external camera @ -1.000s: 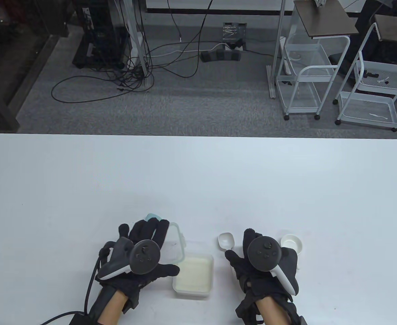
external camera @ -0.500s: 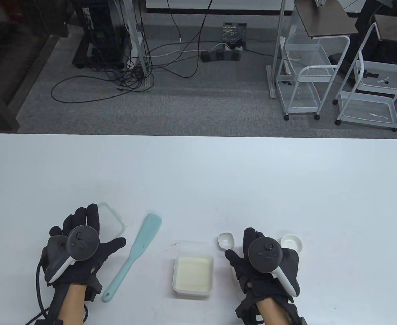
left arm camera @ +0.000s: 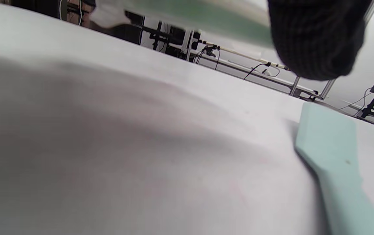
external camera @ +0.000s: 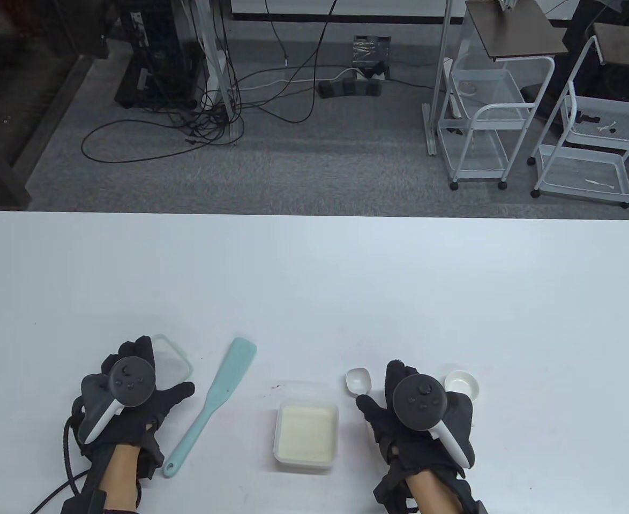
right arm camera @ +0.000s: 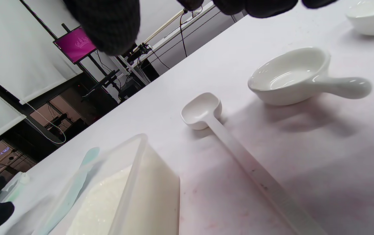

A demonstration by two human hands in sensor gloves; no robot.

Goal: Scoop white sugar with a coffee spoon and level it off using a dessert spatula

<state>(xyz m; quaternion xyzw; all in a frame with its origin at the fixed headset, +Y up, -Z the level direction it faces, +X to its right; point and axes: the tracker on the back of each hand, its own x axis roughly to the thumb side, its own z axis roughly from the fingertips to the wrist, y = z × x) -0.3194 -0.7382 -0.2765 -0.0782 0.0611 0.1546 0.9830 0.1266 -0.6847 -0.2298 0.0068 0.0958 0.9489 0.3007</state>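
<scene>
A clear box of white sugar (external camera: 307, 433) stands open near the table's front edge. The pale green spatula (external camera: 212, 401) lies to its left, also seen as the spatula (left arm camera: 333, 163) in the left wrist view. My left hand (external camera: 132, 396) holds the clear lid (external camera: 174, 357) just above the table, left of the spatula; a fingertip (left arm camera: 314, 39) sits against the lid's rim (left arm camera: 206, 19). The white coffee spoon (right arm camera: 206, 114) lies right of the box. My right hand (external camera: 411, 417) hovers over its handle with relaxed fingers, not touching it.
A small white dish with a stub handle (right arm camera: 291, 76) sits just beyond the spoon, seen as the dish (external camera: 462, 384) beside my right hand. Another white bowl (right arm camera: 369, 16) shows at the right wrist view's corner. Carts and cables stand on the floor beyond the table.
My left hand lifted the lid off the sugar box, carried it left past the spatula, and has now drawn it slightly nearer. The right hand has stayed still.
</scene>
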